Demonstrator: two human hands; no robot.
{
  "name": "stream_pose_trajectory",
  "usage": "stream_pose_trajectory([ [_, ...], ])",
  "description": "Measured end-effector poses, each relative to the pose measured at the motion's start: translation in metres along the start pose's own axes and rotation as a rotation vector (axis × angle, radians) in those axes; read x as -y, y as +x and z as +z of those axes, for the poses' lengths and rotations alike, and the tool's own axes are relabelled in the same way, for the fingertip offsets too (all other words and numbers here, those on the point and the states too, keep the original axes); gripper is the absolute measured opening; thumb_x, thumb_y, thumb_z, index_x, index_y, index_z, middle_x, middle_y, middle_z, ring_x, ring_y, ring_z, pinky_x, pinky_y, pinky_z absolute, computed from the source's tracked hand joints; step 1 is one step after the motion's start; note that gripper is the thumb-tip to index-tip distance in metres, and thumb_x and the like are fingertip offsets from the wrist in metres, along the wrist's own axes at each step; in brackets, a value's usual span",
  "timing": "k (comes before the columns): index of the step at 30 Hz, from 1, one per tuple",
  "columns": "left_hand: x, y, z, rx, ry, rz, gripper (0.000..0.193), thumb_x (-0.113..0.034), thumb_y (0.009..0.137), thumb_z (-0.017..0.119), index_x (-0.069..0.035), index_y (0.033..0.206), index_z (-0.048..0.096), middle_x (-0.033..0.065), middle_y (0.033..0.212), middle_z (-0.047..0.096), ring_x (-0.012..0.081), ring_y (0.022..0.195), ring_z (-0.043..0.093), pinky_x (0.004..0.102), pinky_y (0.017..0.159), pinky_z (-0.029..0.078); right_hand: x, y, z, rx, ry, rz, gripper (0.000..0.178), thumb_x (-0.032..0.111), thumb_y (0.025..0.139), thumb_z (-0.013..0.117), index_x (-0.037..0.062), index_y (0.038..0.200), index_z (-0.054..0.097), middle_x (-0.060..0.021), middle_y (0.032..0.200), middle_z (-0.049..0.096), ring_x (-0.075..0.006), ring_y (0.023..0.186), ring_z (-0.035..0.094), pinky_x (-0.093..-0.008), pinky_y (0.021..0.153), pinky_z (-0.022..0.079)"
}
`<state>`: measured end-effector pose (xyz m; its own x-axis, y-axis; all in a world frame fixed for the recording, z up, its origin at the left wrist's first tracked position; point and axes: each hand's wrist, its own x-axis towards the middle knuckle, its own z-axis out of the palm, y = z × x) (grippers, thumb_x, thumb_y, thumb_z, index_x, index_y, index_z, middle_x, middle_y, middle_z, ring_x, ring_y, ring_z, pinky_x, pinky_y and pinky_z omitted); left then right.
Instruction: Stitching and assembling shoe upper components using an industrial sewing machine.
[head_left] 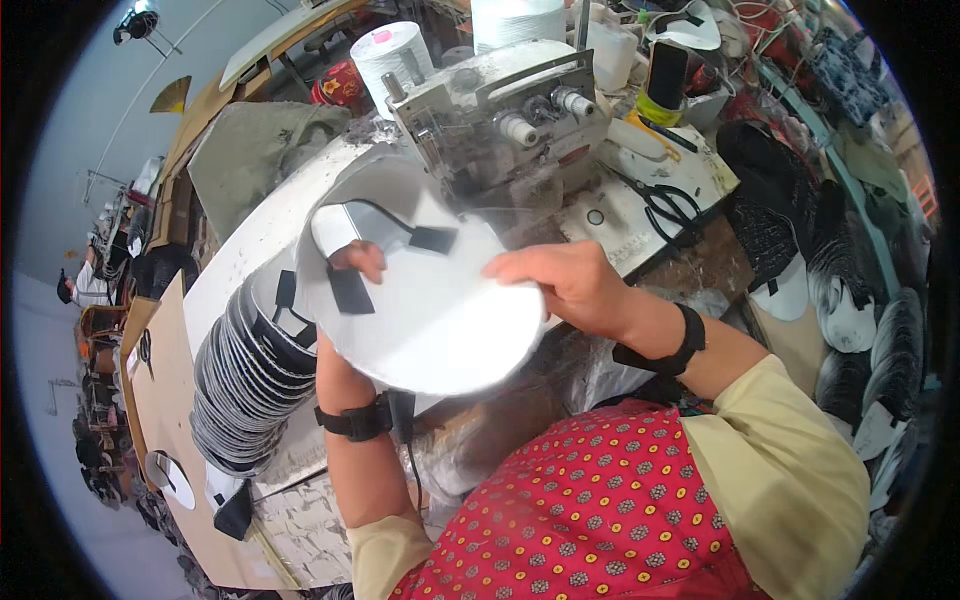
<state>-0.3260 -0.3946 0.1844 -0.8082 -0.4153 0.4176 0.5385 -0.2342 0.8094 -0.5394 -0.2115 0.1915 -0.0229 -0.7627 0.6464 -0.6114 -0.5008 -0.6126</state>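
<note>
A rounded white padded piece with black fabric tabs and a thin black cord is held up in front of me. My left hand reaches behind it, and its fingers curl over the piece beside one black tab. At the right edge, my right hand pinches the piece between thumb and fingers. Just beyond stands a grey-white sewing machine, its head close to the piece's far edge. To the left leans a tall stack of similar pieces with dark edges.
White thread cones stand behind the machine. Black-handled scissors lie on the machine's right end, near a phone in a yellow holder. Further stacks of dark and white pieces line the right side. A brown board lies left.
</note>
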Motion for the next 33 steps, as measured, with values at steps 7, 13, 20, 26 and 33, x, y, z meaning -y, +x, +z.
stream_pose_trajectory([
  [7,0.012,-0.006,-0.013,-0.602,0.017,0.177,0.042,-0.034,0.103,0.034,0.0,0.108,0.058,0.0157,0.124,0.057,0.0275,0.116,0.055,0.0369,0.099,0.046,-0.012,-0.004,0.018,-0.008,-0.015,-0.12,0.019,-0.001,0.083,0.065,0.0032,0.102,0.064,-0.0125,0.09,0.07,-0.0278,0.078,0.07,-0.0312,0.068,0.058],
  [13,-0.014,0.01,-0.015,-0.879,0.34,0.118,0.036,-0.037,0.098,0.055,-0.003,0.109,0.06,0.0084,0.103,0.066,0.0179,0.093,0.064,0.0343,0.081,0.052,-0.025,0.01,0.031,-0.122,-0.118,-0.089,0.02,0.003,0.083,0.067,0.0036,0.103,0.063,-0.012,0.098,0.07,-0.0286,0.085,0.07,-0.033,0.071,0.057],
  [20,-0.039,-0.064,0.057,-0.529,0.34,-0.73,0.057,-0.047,0.1,0.042,0.005,0.119,0.056,0.0182,0.08,0.067,0.023,0.053,0.055,0.0353,0.053,0.045,-0.029,0.008,0.025,-0.131,-0.118,0.08,0.029,0.003,0.082,0.07,0.0052,0.109,0.059,-0.01,0.111,0.066,-0.0289,0.092,0.068,-0.034,0.076,0.056],
  [26,0.008,-0.04,0.088,-0.336,0.755,-0.338,0.037,-0.027,0.103,0.043,0.003,0.121,0.054,0.0189,0.1,0.066,0.0237,0.086,0.062,0.0355,0.077,0.049,-0.029,-0.026,0.026,-0.241,0.142,0.452,0.019,0.007,0.084,0.073,0.0027,0.097,0.061,-0.0052,0.085,0.064,-0.01,0.066,0.058,-0.0247,0.058,0.046],
  [33,0.008,0.017,0.02,-0.93,1.645,0.647,0.072,-0.032,0.074,0.084,0.001,0.129,0.051,0.019,0.133,0.05,0.0321,0.129,0.042,0.0432,0.106,0.033,-0.039,-0.067,0.039,-0.015,0.11,0.757,0.012,0.008,0.086,0.072,0.0004,0.084,0.063,-0.0046,0.064,0.064,-0.0067,0.056,0.057,-0.0237,0.052,0.045],
])
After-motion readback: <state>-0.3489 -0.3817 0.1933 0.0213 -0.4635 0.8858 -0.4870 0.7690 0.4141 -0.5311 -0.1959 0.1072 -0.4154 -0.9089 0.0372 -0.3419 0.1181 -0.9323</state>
